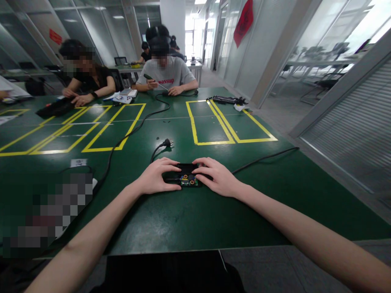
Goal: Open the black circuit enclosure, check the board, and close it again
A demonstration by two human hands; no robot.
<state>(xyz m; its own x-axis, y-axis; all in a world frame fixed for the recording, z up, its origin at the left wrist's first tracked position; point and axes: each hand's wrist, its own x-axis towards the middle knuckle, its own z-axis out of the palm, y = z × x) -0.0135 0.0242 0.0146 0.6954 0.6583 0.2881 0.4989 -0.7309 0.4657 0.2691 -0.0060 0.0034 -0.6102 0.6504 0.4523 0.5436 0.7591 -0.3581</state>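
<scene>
On the green table in front of me lies an opened power adapter, its black casing (pixel 187 167) exposing a circuit board (pixel 190 180) with ring-shaped coils. My left hand (pixel 157 176) grips the casing's left end, thumb at the near side and fingers at the far side. At the right end, my right hand (pixel 218 176) has its fingers curled against the casing and the edge of the board. A black cord with a plug (pixel 166 143) lies just beyond my left hand. Another black cord (pixel 265 157) runs off to the right from behind my right hand.
Yellow tape rectangles (pixel 214 142) mark the green table (pixel 146 228). A long black cable (pixel 134 130) crosses it on the left, near a blurred-out object (pixel 61 211). Across the table, one person (pixel 168 73) holds a screwdriver; another person (pixel 91 81) handles a dark object. Dark parts (pixel 227 99) lie at the far right.
</scene>
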